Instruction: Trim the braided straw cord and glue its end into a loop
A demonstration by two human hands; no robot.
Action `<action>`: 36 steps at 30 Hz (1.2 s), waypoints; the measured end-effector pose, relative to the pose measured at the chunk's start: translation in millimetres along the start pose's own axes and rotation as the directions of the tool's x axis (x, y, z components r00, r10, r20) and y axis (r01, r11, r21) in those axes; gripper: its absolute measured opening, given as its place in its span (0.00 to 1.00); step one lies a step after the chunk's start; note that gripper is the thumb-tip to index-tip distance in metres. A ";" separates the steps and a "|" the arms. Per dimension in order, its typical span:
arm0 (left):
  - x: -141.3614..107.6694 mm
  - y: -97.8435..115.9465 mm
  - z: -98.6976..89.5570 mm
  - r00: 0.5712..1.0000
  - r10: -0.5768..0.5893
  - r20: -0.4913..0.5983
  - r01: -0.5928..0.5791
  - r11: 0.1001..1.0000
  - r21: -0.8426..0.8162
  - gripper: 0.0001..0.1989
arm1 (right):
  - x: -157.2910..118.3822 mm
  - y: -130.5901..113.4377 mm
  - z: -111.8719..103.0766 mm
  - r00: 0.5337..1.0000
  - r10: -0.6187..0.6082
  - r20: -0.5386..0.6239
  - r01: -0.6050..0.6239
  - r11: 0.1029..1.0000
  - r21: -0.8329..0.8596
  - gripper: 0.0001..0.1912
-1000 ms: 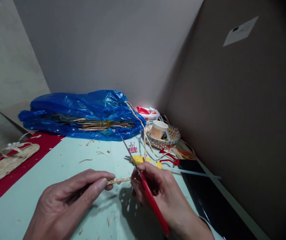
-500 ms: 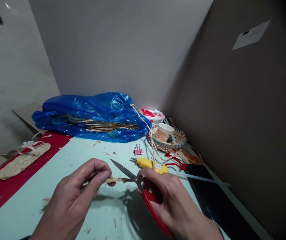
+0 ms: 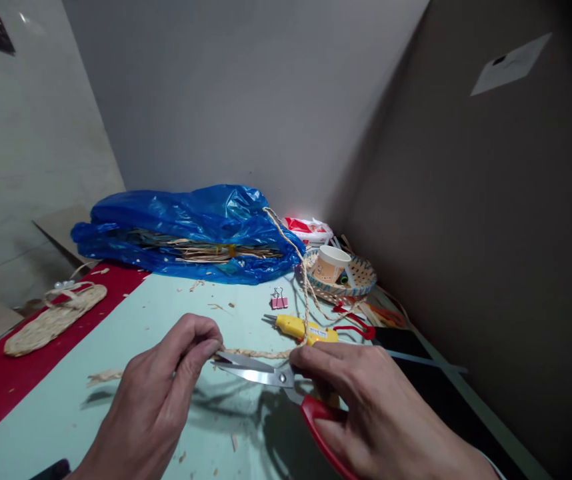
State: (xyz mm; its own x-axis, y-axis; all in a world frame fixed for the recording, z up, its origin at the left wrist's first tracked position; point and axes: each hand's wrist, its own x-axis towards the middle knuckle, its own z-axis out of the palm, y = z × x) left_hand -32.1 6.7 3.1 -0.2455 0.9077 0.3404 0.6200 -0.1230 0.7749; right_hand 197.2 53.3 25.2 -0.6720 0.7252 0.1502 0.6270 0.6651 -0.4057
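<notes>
A braided straw cord (image 3: 261,354) runs between my hands above the pale green table surface. My left hand (image 3: 176,377) pinches its left end between thumb and forefinger. My right hand (image 3: 351,387) is closed on red-handled scissors (image 3: 283,378), whose blades are slightly apart and point left, their tips close to the left fingertips. At the right fingertips the cord turns up and leads back toward the basket. Directly behind the right hand lies a yellow glue gun (image 3: 293,326).
A blue plastic bag (image 3: 176,217) of straw lies at the back. A woven basket (image 3: 361,280) holds a paper cup (image 3: 332,265). One straw sandal (image 3: 56,320) rests on the red strip at left. A pink binder clip (image 3: 279,302) and straw scraps lie on the table.
The scissors have turned and their blades have come closer together, tips now near my left fingertips. My right hand has shifted right, and more of the cord shows between the hands.
</notes>
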 end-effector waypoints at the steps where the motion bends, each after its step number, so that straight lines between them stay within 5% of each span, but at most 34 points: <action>1: -0.7 1.2 1.1 1.000 -0.022 -0.003 0.022 1.000 -0.015 0.11 | -0.2 -0.1 0.0 1.000 0.001 -0.003 -0.001 1.000 -0.005 0.09; 12: -3.1 0.7 5.4 1.000 0.004 -0.004 -0.004 0.999 -0.045 0.09 | 1.1 -0.3 -0.7 1.000 0.026 -0.004 -0.026 0.999 -0.021 0.09; 22: 5.0 -7.1 -3.4 0.967 -0.048 0.251 0.082 0.989 -0.125 0.13 | -0.5 -0.1 0.1 0.997 0.041 0.069 -0.041 0.999 0.002 0.12; 36: 0.3 0.8 -0.5 0.958 -0.153 0.241 0.172 0.983 -0.060 0.15 | 0.6 0.7 -2.5 0.985 0.063 0.158 -0.064 0.998 0.000 0.08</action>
State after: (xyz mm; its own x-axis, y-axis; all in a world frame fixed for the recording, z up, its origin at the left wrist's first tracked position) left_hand -32.1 6.6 4.1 -0.1503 0.9855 0.0791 0.5223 0.0112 0.8527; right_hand 198.2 54.7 27.3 -0.6852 0.7281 -0.0201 0.6684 0.6176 -0.4145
